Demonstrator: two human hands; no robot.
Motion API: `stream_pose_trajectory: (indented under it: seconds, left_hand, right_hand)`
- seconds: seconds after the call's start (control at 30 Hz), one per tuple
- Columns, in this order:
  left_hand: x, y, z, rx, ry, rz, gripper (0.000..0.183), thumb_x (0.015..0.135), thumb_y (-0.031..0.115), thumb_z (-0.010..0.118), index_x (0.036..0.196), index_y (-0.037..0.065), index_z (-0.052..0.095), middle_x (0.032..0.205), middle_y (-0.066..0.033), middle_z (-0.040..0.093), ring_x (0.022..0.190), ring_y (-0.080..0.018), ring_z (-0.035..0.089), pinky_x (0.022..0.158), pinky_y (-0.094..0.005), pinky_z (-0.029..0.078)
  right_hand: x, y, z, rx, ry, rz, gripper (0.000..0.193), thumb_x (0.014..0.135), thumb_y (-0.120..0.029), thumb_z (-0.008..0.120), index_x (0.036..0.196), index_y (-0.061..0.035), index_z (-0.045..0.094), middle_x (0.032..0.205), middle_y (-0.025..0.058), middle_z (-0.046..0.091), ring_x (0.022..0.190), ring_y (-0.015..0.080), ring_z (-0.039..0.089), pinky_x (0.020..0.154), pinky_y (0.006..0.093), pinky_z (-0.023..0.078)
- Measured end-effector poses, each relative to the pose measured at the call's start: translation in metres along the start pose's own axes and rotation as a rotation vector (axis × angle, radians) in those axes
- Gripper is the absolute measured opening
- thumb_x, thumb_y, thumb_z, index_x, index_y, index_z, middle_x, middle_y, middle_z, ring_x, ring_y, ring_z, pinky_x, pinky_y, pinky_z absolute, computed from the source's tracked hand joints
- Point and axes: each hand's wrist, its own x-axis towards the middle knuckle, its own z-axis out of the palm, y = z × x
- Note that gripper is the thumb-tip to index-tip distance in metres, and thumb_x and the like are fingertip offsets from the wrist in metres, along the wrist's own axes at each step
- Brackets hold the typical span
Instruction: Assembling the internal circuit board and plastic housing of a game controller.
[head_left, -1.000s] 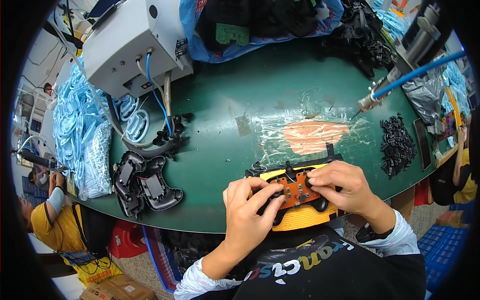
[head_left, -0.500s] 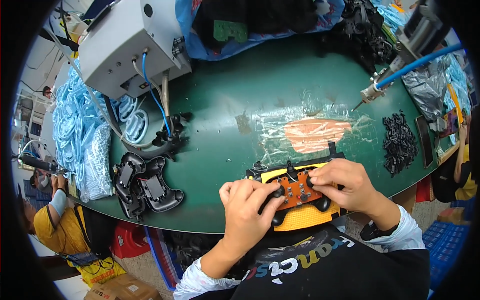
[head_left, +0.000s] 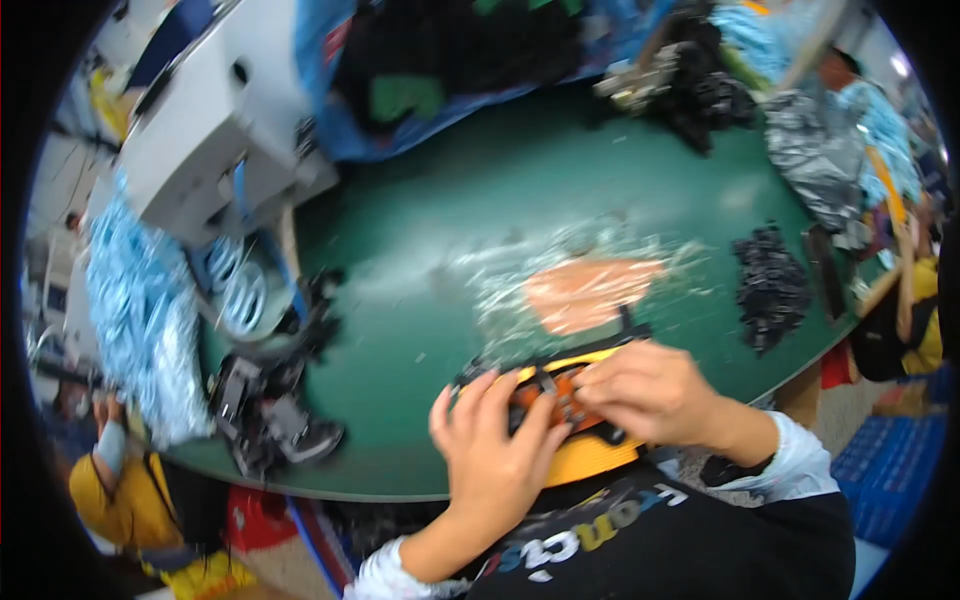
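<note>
In front of me, an opened black game controller with an orange circuit board rests on a yellow textured pad. My left hand grips the controller's left side, its fingers over the board's edge, thumb on the near side. At the board's right part, my right hand has thumb and fingers pinched together. Blur and the fingers hide what is in that pinch. Much of the board lies under both hands.
A black controller shell and light-blue parts lie left, near a grey machine. Small black parts are heaped at right. Clear film over an orange patch covers the mid-table. Other people sit at both sides.
The view has shifted and blurred. My left fingers have spread from their pinch on the left thumbstick. My right hand has moved inward over the board. The overhead screwdriver has left the view.
</note>
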Motion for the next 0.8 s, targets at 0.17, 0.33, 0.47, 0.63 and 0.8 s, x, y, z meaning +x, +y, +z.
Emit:
stream_pose_trajectory:
  seconds: [0.17,0.33,0.47,0.63,0.8]
  left_hand:
    - [-0.011,-0.002,0.003,0.068,-0.005,-0.010,0.036,0.071,0.020,0.080,0.106,0.016,0.074,0.124,-0.0138,0.056,0.120,-0.0349,0.049,0.105,-0.0561,0.027]
    - [-0.012,-0.004,0.001,0.060,-0.053,-0.009,0.032,0.077,0.023,0.077,0.108,0.016,0.073,0.128,-0.0142,0.052,0.124,-0.0347,0.043,0.106,-0.0600,0.023]
    - [-0.017,0.002,-0.003,0.129,-0.045,-0.049,0.042,0.072,0.020,0.081,0.112,0.014,0.071,0.129,-0.0157,0.053,0.125,-0.0370,0.045,0.107,-0.0588,0.025]
    - [-0.016,-0.001,-0.021,-0.046,0.027,-0.109,0.053,0.072,0.020,0.082,0.121,0.012,0.065,0.137,-0.0183,0.049,0.129,-0.0388,0.043,0.109,-0.0614,0.023]
    - [-0.025,-0.026,-0.053,-0.216,0.318,-0.250,0.028,0.086,0.008,0.070,0.113,0.000,0.067,0.130,-0.0193,0.055,0.120,-0.0346,0.053,0.103,-0.0407,0.040]
  right_hand:
    - [-0.001,0.001,0.007,0.081,-0.018,-0.026,0.015,0.080,-0.011,0.069,0.094,-0.0080,0.064,0.098,0.0042,0.065,0.089,0.0238,0.065,0.073,0.0348,0.055]
    - [0.020,0.024,-0.054,-0.360,0.124,0.032,0.024,0.077,-0.015,0.075,0.099,-0.0060,0.069,0.097,0.0094,0.069,0.085,0.0280,0.068,0.073,0.0387,0.055]
    - [0.071,0.149,-0.101,-0.840,0.190,0.425,0.027,0.081,-0.014,0.068,0.106,-0.0054,0.061,0.112,0.0155,0.060,0.108,0.0344,0.057,0.082,0.0476,0.053]
    - [0.073,0.175,-0.150,-0.845,0.065,0.522,0.017,0.081,-0.009,0.063,0.097,-0.0021,0.063,0.101,0.0169,0.065,0.102,0.0373,0.061,0.083,0.0446,0.051]
    - [0.016,0.105,-0.200,-0.137,0.345,0.418,0.013,0.092,-0.012,0.063,0.088,-0.0001,0.060,0.081,-0.0002,0.058,0.072,0.0089,0.053,0.066,0.0248,0.044]
